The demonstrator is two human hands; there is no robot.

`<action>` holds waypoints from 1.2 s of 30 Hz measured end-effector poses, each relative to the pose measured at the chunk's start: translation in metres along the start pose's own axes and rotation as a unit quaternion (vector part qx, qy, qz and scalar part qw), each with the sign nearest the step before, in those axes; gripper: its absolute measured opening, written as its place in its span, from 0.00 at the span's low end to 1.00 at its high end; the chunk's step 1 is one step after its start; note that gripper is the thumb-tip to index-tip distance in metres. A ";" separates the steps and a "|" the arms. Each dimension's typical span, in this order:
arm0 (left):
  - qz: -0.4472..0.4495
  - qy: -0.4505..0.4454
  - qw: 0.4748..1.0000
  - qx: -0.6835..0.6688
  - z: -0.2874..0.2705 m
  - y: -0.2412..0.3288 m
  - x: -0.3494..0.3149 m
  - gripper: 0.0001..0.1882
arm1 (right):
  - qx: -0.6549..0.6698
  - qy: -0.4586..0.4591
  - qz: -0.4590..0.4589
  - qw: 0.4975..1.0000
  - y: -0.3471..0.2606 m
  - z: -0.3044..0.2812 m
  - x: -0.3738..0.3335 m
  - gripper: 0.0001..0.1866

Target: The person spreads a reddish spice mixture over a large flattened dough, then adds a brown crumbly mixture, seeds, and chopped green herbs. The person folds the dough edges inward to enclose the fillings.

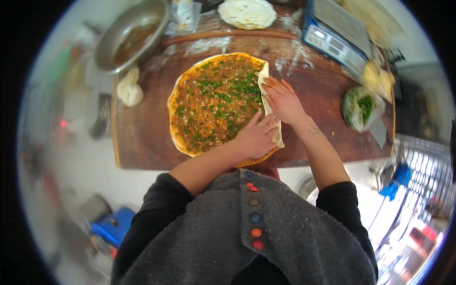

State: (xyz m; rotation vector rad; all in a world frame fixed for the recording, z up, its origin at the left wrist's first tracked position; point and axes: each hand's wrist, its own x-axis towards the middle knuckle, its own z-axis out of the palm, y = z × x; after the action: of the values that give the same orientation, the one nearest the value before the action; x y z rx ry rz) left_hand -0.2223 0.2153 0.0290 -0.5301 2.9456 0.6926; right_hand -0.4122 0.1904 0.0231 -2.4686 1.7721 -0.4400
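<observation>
A large round sheet of dough (218,97) lies on the wooden table, spread with orange-brown filling, chopped green herbs and small pale bits. Its right edge is turned over in a narrow pale fold (266,99). My right hand (285,102) rests on the upper part of this fold, fingers stretched out toward the far left. Lower down, my left hand (256,137) lies over the near right part of the dough, its spread fingertips touching the fold. Neither hand grips anything that I can see; the undersides of the fingers are hidden.
A metal bowl (107,52) with brown residue stands at the far left, near pale dough lumps (129,89). Along the back are a rolling pin (204,36), a white plate (247,13) and a blue scale (332,42). A bag of chopped greens (363,108) sits at right.
</observation>
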 end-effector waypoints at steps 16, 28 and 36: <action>-0.179 0.111 0.977 -0.032 0.036 0.070 0.002 0.28 | 0.053 0.082 -0.016 0.995 0.020 0.057 0.092 0.30; -0.194 0.169 0.964 -0.065 0.042 0.081 -0.015 0.27 | 0.185 -0.034 -0.044 0.981 0.001 0.044 0.087 0.36; -0.193 0.170 0.965 -0.054 0.045 0.086 -0.018 0.29 | 0.144 -0.036 -0.103 0.984 -0.012 0.056 0.072 0.34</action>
State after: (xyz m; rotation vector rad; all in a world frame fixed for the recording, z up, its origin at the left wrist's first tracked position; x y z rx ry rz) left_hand -0.2353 0.3135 0.0271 -1.3103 2.9628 0.7791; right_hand -0.3645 0.1209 -0.0138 -2.4317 1.3252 -0.5697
